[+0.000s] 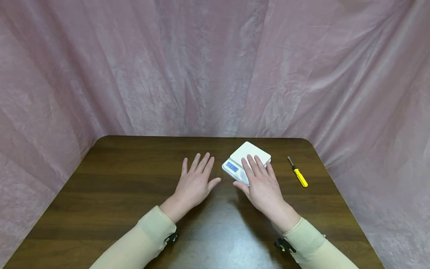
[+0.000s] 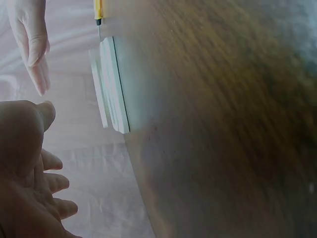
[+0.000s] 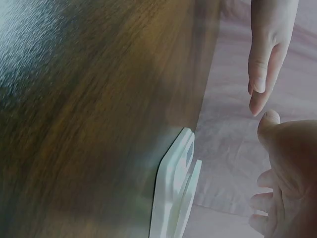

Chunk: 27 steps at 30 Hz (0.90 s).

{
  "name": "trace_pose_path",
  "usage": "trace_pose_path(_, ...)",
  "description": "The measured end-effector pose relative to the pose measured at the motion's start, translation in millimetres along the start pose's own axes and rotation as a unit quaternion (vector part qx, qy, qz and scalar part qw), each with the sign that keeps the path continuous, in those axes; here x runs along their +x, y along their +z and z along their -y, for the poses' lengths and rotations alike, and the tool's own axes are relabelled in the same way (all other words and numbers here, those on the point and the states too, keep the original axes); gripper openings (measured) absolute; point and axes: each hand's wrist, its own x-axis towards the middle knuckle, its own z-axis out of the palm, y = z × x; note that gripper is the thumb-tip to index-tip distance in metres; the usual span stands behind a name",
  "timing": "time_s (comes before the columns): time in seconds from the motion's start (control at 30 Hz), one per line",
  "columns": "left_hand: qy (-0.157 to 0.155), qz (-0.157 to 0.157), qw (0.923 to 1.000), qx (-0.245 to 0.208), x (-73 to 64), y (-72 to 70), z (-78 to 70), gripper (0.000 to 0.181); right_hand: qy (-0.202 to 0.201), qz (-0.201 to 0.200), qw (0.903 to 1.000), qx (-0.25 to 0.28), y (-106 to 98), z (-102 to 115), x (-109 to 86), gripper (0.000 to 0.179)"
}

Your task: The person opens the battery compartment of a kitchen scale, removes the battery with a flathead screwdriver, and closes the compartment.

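A white digital kitchen scale (image 1: 246, 151) lies at an angle toward the back of the table, its small blue display lit with digits. My right hand (image 1: 263, 188) hovers above the table just in front of the scale, fingers spread and covering part of it in the head view. The right wrist view shows a gap between that hand and the scale (image 3: 173, 191). To the left of the scale, my left hand (image 1: 193, 185) is also held in the air, palm down with straight, spread fingers. Neither hand holds anything. A screwdriver (image 1: 300, 177) with a yellow handle lies right of the scale.
The dark brown wooden table (image 1: 111, 194) has rounded back corners. Pinkish curtains (image 1: 188, 67) hang behind it and along both sides. Each sleeve cuff carries a small black device (image 1: 284, 245) near the wrist.
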Motion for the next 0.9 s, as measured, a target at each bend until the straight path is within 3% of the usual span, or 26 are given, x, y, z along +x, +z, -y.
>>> trace_pose_path(0.57, -0.012, 0.015, 0.9997, -0.019, 12.9, 9.5, -4.5, 0.079, 0.018, 0.006, 0.9998, 0.006, 1.6, -4.9, -4.1, 0.082)
trace_pose_path(0.9, -0.015, 0.024, 0.9993, -0.023, 20.8, 17.3, -4.4, 0.079, 0.036, 0.030, 0.9989, 0.005, 5.4, -10.3, -7.1, 0.081)
